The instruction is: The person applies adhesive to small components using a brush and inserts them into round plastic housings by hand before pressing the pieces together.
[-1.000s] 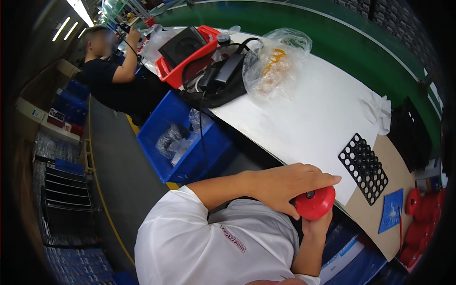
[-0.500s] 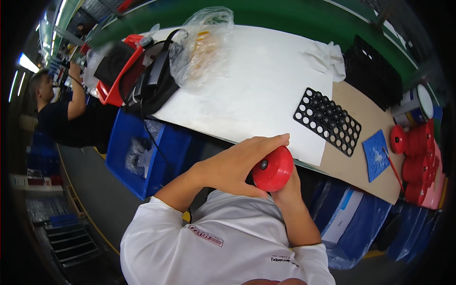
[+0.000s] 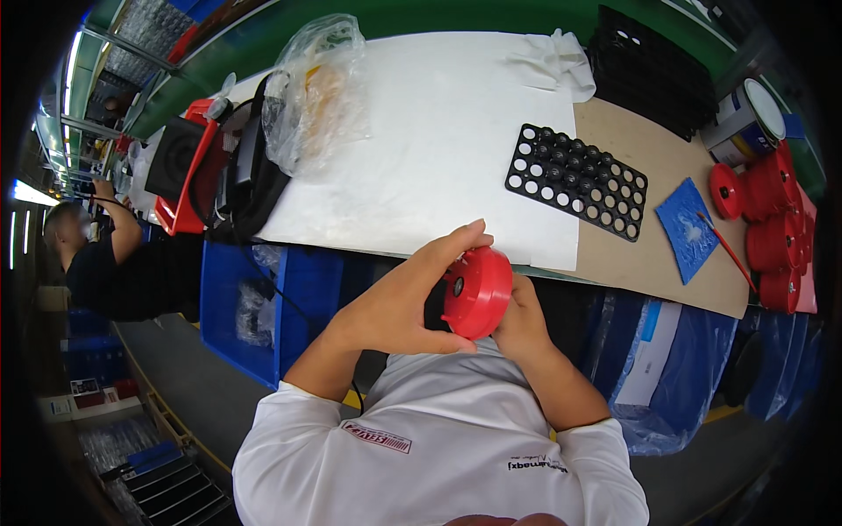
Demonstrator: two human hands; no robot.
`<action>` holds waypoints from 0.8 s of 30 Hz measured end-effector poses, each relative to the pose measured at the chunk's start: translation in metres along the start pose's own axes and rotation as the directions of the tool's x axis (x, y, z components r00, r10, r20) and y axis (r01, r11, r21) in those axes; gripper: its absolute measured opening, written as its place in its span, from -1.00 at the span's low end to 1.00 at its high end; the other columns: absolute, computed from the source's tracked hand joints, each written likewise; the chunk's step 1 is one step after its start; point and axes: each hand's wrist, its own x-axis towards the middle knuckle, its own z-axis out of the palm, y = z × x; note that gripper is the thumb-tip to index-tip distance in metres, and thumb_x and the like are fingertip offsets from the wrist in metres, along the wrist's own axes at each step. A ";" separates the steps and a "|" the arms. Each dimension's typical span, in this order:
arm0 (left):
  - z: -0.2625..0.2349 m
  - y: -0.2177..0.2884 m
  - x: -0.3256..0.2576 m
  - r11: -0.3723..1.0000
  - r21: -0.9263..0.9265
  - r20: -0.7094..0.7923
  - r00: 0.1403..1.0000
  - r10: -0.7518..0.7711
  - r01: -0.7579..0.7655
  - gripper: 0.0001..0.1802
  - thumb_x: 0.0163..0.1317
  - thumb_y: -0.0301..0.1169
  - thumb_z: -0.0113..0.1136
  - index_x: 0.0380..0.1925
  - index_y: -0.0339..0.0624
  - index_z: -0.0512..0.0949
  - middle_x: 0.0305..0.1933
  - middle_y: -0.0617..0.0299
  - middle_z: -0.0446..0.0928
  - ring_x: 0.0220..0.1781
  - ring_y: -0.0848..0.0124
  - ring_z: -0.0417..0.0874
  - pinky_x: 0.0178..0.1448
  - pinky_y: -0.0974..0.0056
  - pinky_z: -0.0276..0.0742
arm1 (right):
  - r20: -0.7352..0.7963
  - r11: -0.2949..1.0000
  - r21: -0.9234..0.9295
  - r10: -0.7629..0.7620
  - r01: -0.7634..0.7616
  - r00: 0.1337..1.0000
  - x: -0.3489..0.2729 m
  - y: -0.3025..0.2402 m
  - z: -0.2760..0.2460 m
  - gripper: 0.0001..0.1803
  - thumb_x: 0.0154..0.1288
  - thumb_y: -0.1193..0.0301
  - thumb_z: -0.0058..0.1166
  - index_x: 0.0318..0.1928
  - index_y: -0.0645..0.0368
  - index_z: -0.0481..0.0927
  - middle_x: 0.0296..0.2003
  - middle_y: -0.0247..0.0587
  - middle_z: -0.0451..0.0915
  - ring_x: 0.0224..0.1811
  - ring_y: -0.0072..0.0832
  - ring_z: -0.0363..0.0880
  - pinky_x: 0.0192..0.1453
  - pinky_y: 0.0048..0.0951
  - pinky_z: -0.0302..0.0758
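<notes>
Red and round, the plastic cap (image 3: 476, 292) sits clasped between both hands in front of the chest, just below the tabletop (image 3: 421, 158) edge: left hand (image 3: 399, 302) wrapped over its side, right hand (image 3: 519, 320) gripping behind. Beyond lie a black perforated tray (image 3: 576, 180), a clear bag (image 3: 316, 92), and stacked red caps (image 3: 772, 219). Since a moment ago the cap has turned, its face now showing a dark centre hole.

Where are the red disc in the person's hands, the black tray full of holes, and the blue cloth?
Red disc (image 3: 478, 291), head view, middle of its round face.
Black tray (image 3: 576, 181), head view, centre of the holed grid.
Blue cloth (image 3: 692, 228), head view, middle of the cloth.
</notes>
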 end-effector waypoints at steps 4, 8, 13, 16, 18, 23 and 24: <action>-0.001 0.000 0.000 0.972 0.205 0.062 0.993 0.100 -0.110 0.38 -0.24 -0.19 0.68 0.50 -0.20 -0.08 0.41 -0.17 0.24 0.39 0.11 0.38 0.36 0.03 0.34 | -0.034 0.993 0.065 0.103 -0.101 0.994 -0.001 -0.003 0.004 -0.72 0.39 0.49 -0.04 0.03 0.30 0.59 -0.25 -0.32 0.64 -0.34 -0.68 0.55 -0.26 -0.59 0.50; 0.004 0.013 0.000 0.956 -0.203 -0.063 0.972 -0.228 0.211 0.40 -0.25 -0.18 0.69 0.51 -0.16 -0.09 0.39 -0.11 0.26 0.39 0.11 0.36 0.36 0.02 0.34 | 0.060 0.742 -0.578 -0.377 0.340 0.924 0.003 -0.002 -0.001 -0.69 0.30 0.52 0.08 0.04 0.32 0.57 -0.23 -0.28 0.63 -0.36 -0.68 0.54 -0.30 -0.58 0.48; 0.004 0.006 0.000 0.983 -0.129 -0.014 0.991 -0.133 0.130 0.36 -0.22 -0.21 0.68 0.50 -0.15 -0.07 0.38 -0.08 0.28 0.39 0.10 0.35 0.36 0.01 0.33 | -0.065 0.884 -0.354 -0.347 0.304 0.936 0.002 0.006 0.003 -0.69 0.31 0.48 0.11 0.04 0.31 0.58 -0.27 -0.30 0.60 -0.41 -0.67 0.53 -0.35 -0.61 0.45; -0.002 0.006 0.002 0.995 0.099 0.031 0.999 0.016 -0.019 0.32 -0.18 -0.25 0.66 0.50 -0.16 -0.06 0.40 -0.11 0.26 0.41 0.09 0.33 0.38 0.03 0.32 | -0.072 1.000 -0.023 0.009 -0.011 0.997 -0.002 -0.003 0.003 -0.72 0.36 0.43 0.06 0.02 0.26 0.59 -0.30 -0.31 0.60 -0.44 -0.68 0.53 -0.38 -0.63 0.44; -0.006 0.005 0.002 0.963 0.248 0.085 0.993 0.084 -0.102 0.29 -0.15 -0.27 0.64 0.50 -0.17 -0.06 0.41 -0.13 0.25 0.43 0.08 0.32 0.39 0.05 0.30 | 0.064 0.790 0.552 0.277 -0.265 0.959 -0.002 -0.002 -0.001 -0.74 0.40 0.38 0.02 0.01 0.22 0.60 -0.32 -0.30 0.63 -0.40 -0.71 0.55 -0.38 -0.64 0.45; -0.009 0.007 0.002 0.974 0.168 0.094 0.986 0.140 -0.154 0.31 -0.16 -0.23 0.65 0.50 -0.18 -0.07 0.40 -0.18 0.26 0.41 0.06 0.34 0.39 0.05 0.30 | -0.015 0.927 0.330 0.195 -0.180 0.981 -0.001 -0.007 0.007 -0.72 0.36 0.45 0.09 0.04 0.27 0.56 -0.28 -0.28 0.63 -0.32 -0.67 0.59 -0.29 -0.60 0.53; -0.006 0.007 0.001 0.973 0.175 0.088 0.987 0.134 -0.148 0.31 -0.16 -0.23 0.65 0.50 -0.18 -0.07 0.40 -0.18 0.26 0.41 0.06 0.34 0.39 0.05 0.30 | -0.030 0.999 -0.015 0.038 -0.038 0.999 0.001 -0.007 0.007 -0.71 0.35 0.48 0.10 0.05 0.28 0.55 -0.26 -0.28 0.62 -0.29 -0.66 0.61 -0.25 -0.58 0.55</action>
